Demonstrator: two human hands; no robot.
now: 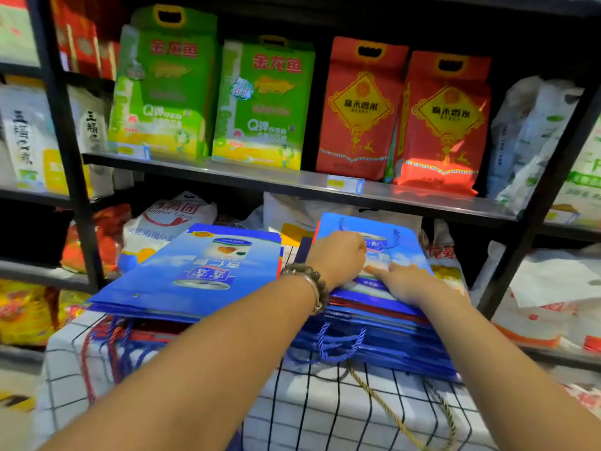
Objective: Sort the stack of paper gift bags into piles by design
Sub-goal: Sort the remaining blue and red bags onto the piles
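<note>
Piles: two piles of flat blue paper gift bags are lying side by side on the bench in front of me, the left pile (195,271) just beside the right pile (390,320).
Bench: a white checked cloth (325,402) is covering it, and the bags' blue rope handles (338,343) are hanging over the near edge.
Left hand: my left hand (338,255) is reaching across to the right pile and resting on the top bag (406,252). Its fingers are curling downward, and I cannot tell whether they are pinching the paper.
Right hand: my right hand (403,284) is lying on the same top bag. Its fingers (377,271) are stretching out fairly flat and pressing on it, with the index finger pointing toward my left hand.
Wrist: a beaded bracelet (312,281) is sitting on my left wrist.
Shelf: behind the piles, a dark shelf (260,177) is carrying green rice bags (263,105) and red rice bags (361,109), all standing upright.
</note>
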